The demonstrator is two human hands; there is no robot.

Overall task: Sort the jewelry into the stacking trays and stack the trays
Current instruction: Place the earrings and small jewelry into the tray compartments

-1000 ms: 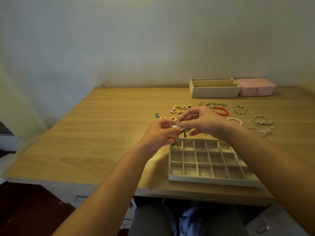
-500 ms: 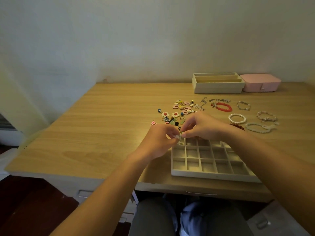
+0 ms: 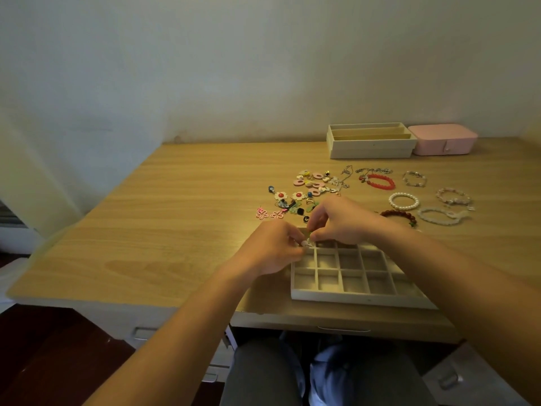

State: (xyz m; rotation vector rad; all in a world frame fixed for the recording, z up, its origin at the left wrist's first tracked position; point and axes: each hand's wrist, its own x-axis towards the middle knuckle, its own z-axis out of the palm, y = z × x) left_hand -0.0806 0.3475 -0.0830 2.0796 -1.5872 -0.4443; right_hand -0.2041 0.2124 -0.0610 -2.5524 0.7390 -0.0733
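Compared with half a second ago, my view shows both hands almost in the same place, only a little lower over the far left corner of the grid tray (image 3: 351, 297). The left hand (image 3: 272, 247) and the right hand (image 3: 342, 221) meet at the fingertips, and both pinch one small pale piece (image 3: 308, 243); what kind of jewelry it is I cannot tell.

The grid tray is pale, with square compartments and a soft matte lining, low in the centre right of the frame on the wooden desk (image 3: 175, 200). In the upper right stands one long-slot tray (image 3: 371, 148), touching one smooth pink box (image 3: 442, 140).

Above the hands lies a heap of small earrings (image 3: 310, 189), several of them flower-shaped. To its right I count six beaded bracelets, among them a bright red one (image 3: 379, 181), a white pearl one (image 3: 404, 201) and a dark red one (image 3: 399, 215).
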